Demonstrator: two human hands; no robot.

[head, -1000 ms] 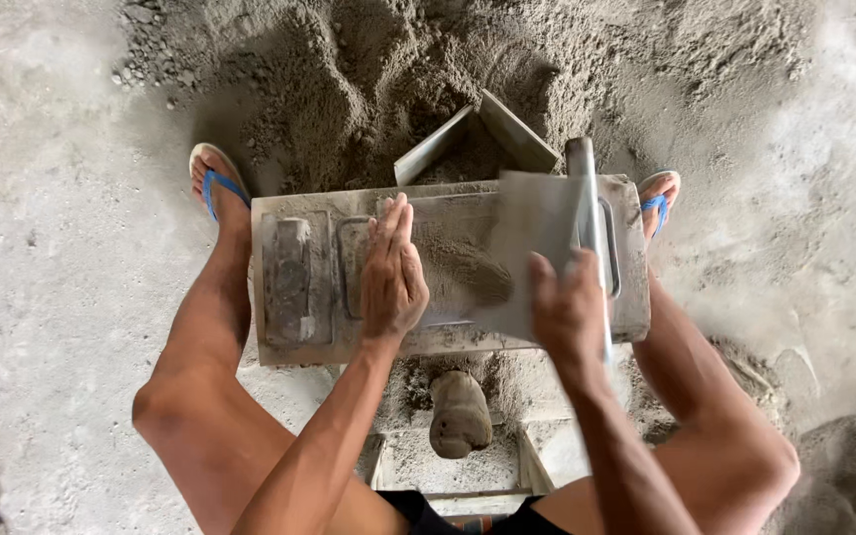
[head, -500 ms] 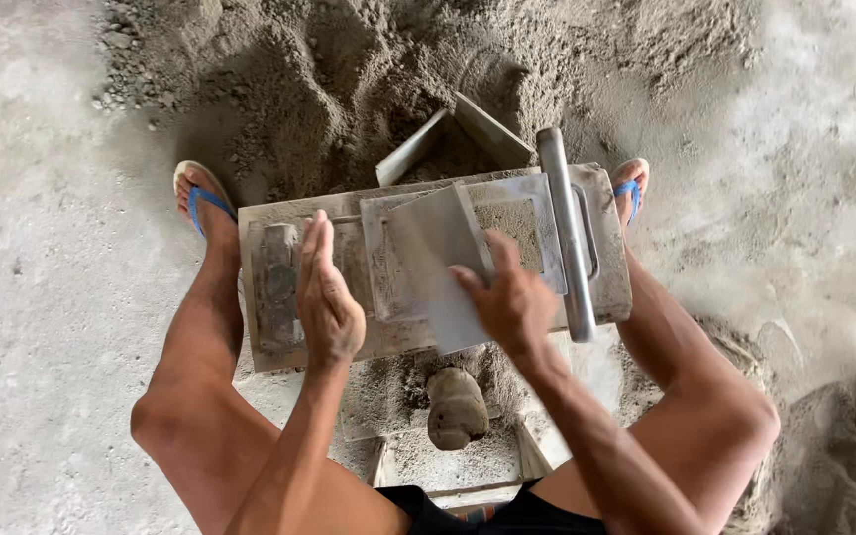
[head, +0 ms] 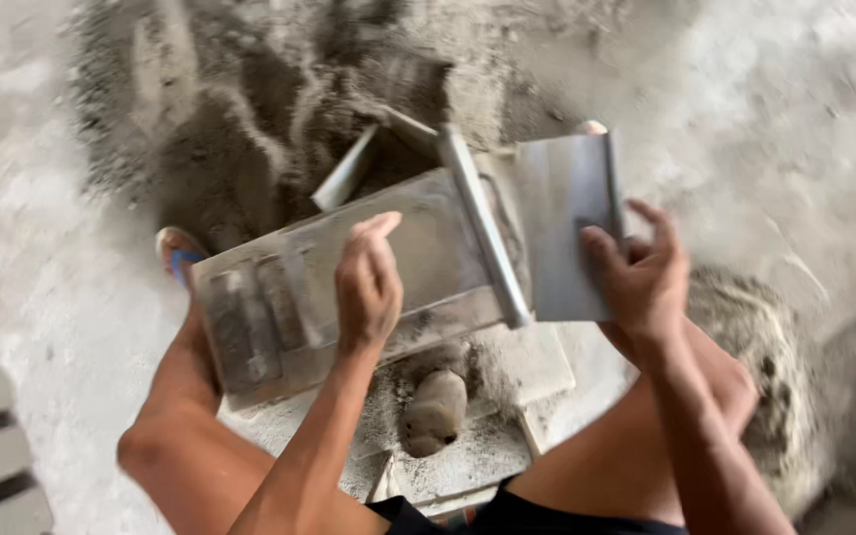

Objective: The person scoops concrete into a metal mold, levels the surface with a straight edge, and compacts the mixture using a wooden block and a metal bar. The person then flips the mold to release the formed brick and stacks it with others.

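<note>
Item: flat metal plate, grey, roughly rectangular, dusted with sand; right of centre of the frame. It stands tilted, long axis running up and down the frame, its lower right edge at the fingers of the right hand. Those fingers are curled loosely about that edge, thumb on the near face; the grip looks light, though motion blur hides how firmly it closes.

Item: metal block mould, a long grey box lying slantwise from lower left to upper right across the centre, with a round bar crossing its right end. The plate lies just beside the mould, right of the bar.

Item: left hand, fingers straight and together, empty, held edge-on over the mould's middle; whether it touches the surface cannot be told. The right hand is the nearer to the plate.

Surroundings: heap of dark sand at upper centre; blue sandal at the mould's left end; a rounded stone on a slab at lower centre.
</note>
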